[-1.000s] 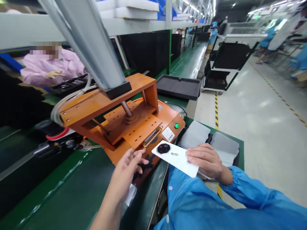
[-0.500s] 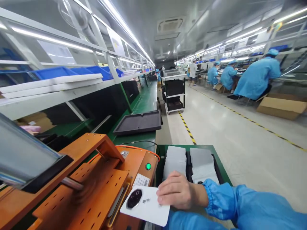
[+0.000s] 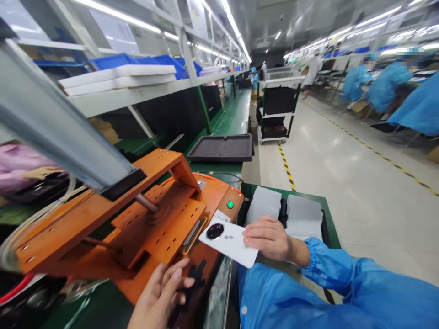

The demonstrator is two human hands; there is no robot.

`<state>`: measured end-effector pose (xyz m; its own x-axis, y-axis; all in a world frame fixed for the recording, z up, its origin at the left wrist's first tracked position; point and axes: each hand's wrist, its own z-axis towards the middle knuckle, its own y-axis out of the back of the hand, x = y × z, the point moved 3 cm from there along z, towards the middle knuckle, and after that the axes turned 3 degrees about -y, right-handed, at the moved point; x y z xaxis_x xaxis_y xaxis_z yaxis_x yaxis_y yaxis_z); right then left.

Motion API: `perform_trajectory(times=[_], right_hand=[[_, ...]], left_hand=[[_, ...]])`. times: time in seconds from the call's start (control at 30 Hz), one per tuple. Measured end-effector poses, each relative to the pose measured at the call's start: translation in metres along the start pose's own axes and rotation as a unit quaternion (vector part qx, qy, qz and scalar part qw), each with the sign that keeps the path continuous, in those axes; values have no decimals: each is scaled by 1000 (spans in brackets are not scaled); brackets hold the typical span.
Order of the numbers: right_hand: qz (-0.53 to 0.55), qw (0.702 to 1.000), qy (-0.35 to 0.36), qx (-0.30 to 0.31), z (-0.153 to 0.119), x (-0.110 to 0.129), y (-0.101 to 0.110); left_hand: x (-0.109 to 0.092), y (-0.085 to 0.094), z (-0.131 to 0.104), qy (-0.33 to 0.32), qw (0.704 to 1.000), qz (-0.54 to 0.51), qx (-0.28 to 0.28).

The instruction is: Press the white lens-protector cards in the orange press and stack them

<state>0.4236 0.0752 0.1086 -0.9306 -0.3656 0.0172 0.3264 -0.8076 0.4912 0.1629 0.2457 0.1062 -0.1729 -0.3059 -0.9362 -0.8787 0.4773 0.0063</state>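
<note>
My right hand (image 3: 267,237) grips the lower end of a white phone back panel (image 3: 230,242), fingers on top. A round black camera ring sits at the panel's far left end, and small dark marks are near its middle. The panel hangs tilted beside the orange press (image 3: 171,224), next to a slot that holds a grey piece. Low in front of the press, my left hand (image 3: 164,292) has its fingers apart and slightly curled, holding nothing.
Stacks of light grey sheets (image 3: 262,205) stand in a black tray on a green surface at the right. A dark tray (image 3: 221,148) lies on the green bench. A cart (image 3: 278,107) and seated people in blue are farther off.
My left hand has come into view at the bottom. The view has turned left and down, showing more of the press. My right hand still holds the panel.
</note>
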Motion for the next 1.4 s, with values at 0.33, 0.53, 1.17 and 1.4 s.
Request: perform_trajectory(times=[0.33, 0.53, 1.17, 1.4], right_hand=[[15, 1000, -8, 19, 3, -7, 4], [15, 1000, -19, 20, 2, -7, 2], [18, 999, -23, 13, 4, -7, 1], [-2, 999, -27, 19, 4, -9, 2]], left_hand=[[-3, -7, -5, -34, 999, -15, 6], [-4, -7, -6, -42, 999, -16, 3], [0, -5, -4, -45, 999, -21, 7], [-19, -27, 9, -63, 995, -60, -54]])
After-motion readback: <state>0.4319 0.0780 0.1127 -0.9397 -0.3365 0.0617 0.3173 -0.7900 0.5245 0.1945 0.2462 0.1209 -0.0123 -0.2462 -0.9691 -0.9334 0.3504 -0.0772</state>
